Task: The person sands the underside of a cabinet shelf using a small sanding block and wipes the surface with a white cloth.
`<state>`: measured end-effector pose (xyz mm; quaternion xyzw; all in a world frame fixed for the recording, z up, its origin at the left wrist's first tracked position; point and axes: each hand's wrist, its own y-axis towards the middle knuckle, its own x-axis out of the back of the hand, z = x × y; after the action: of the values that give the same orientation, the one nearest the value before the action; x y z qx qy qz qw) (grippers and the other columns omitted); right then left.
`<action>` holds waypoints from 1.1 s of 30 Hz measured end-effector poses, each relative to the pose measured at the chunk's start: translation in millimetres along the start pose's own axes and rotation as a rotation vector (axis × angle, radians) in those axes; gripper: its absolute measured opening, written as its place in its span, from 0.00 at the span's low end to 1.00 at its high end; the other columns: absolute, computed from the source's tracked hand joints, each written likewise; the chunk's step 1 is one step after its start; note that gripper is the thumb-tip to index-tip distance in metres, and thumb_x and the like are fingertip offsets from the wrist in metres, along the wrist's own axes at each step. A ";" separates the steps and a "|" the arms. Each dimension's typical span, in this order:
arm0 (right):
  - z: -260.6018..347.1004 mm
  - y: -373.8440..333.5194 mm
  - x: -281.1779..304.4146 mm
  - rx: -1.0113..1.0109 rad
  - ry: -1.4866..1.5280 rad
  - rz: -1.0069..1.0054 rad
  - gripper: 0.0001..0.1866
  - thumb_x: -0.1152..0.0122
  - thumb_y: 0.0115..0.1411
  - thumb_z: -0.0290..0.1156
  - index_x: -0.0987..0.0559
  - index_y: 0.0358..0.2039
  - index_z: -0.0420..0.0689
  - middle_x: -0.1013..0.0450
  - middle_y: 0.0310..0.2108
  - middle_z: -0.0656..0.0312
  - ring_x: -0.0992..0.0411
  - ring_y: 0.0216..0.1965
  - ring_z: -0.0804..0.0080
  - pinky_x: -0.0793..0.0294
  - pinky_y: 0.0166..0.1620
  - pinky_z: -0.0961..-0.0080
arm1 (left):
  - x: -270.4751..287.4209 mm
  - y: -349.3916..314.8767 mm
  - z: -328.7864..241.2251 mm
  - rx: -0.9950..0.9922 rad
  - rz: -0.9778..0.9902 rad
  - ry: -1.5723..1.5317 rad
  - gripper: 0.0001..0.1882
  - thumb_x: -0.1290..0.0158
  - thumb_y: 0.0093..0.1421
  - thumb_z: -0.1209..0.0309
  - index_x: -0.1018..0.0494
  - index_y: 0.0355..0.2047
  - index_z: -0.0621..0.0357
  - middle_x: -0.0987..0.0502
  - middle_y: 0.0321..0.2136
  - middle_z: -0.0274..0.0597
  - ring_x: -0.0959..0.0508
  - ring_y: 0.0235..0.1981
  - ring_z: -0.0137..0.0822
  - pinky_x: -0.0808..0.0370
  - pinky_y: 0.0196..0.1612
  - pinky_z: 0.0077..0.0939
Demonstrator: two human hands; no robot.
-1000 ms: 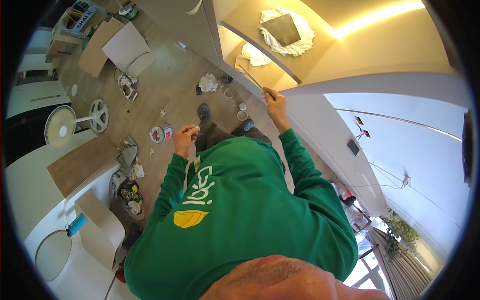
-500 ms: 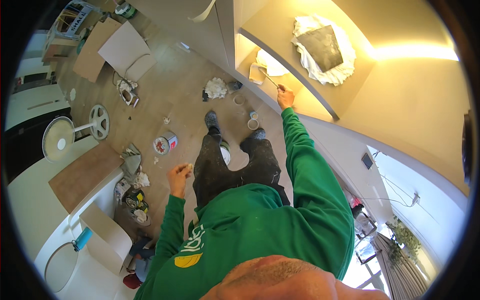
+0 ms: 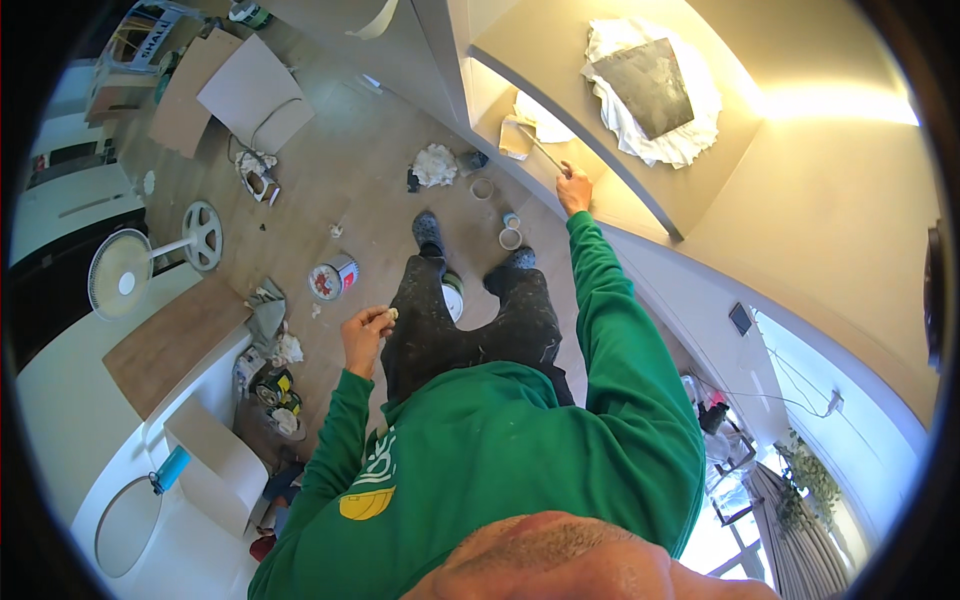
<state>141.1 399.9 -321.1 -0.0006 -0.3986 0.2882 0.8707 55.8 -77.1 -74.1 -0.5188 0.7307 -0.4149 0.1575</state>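
My right hand (image 3: 575, 190) is closed around a thin stick-like tool (image 3: 544, 153), reaching into the lit lower shelf (image 3: 607, 205) of a curved cabinet. The tool's far end lies by a small tan block or folded piece (image 3: 515, 138); I cannot tell whether they touch. White crumpled cloth or paper (image 3: 545, 122) is behind it. In front of my left thigh, my left hand (image 3: 362, 342) pinches a small pale lump (image 3: 392, 313) between thumb and fingers. On the upper shelf, a dark square sheet (image 3: 645, 88) rests on a crumpled white cloth (image 3: 708, 115).
Near my feet on the floor are a paint can (image 3: 333, 277), a white rag pile (image 3: 435, 166) and a small tub (image 3: 510, 239). Another can (image 3: 453, 298) stands between my legs. A fan (image 3: 123, 275), cardboard (image 3: 255, 92) and a wooden-topped bench (image 3: 178, 350) lie to the left.
My left hand has moved slightly right and up, bringing the pale lump into clearer sight. My right hand stays at the lower shelf with the tool, almost unmoved. The view has shifted slightly.
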 end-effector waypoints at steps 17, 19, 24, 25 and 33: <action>1.5 -2.7 -7.1 -0.002 -0.436 0.058 0.21 0.35 0.58 0.43 0.18 0.51 0.51 0.22 0.48 0.50 0.25 0.52 0.49 0.29 0.57 0.53 | -9.2 -5.1 16.2 0.037 -0.042 -0.004 0.12 0.38 0.60 0.74 0.19 0.43 0.67 0.15 0.35 0.42 0.17 0.32 0.28 0.21 0.36 0.20; 6.5 -1.6 -5.5 0.020 -0.452 0.044 0.21 0.35 0.59 0.43 0.19 0.51 0.51 0.22 0.48 0.50 0.25 0.51 0.49 0.28 0.55 0.53 | -11.9 -3.7 17.8 0.027 -0.041 -0.017 0.12 0.39 0.60 0.74 0.19 0.43 0.67 0.15 0.35 0.42 0.17 0.32 0.28 0.21 0.37 0.20; 7.3 -1.5 3.7 0.027 -0.397 0.008 0.22 0.35 0.59 0.42 0.19 0.53 0.50 0.23 0.46 0.47 0.25 0.50 0.47 0.26 0.53 0.51 | -20.3 -6.7 5.7 0.016 -0.036 -0.075 0.12 0.40 0.59 0.77 0.19 0.42 0.70 0.15 0.36 0.45 0.17 0.33 0.29 0.21 0.36 0.20; 8.7 -4.3 9.1 0.030 -0.368 -0.007 0.22 0.36 0.59 0.42 0.19 0.53 0.49 0.23 0.46 0.47 0.25 0.50 0.46 0.26 0.53 0.51 | -22.1 -8.1 2.7 0.009 -0.031 -0.083 0.12 0.40 0.59 0.77 0.19 0.42 0.70 0.15 0.37 0.46 0.17 0.33 0.30 0.21 0.36 0.20; 176.1 -165.3 95.3 0.289 0.347 0.220 0.15 0.32 0.60 0.32 0.15 0.47 0.43 0.18 0.42 0.56 0.19 0.42 0.66 0.21 0.44 0.72 | -68.0 -40.1 -95.1 -0.212 0.237 -0.397 0.12 0.42 0.62 0.76 0.21 0.45 0.69 0.16 0.38 0.47 0.17 0.36 0.33 0.20 0.40 0.25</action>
<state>150.8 269.7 -96.6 0.0308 -0.1954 0.4308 0.8805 46.2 20.8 0.7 -0.5147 0.7805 -0.2044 0.2900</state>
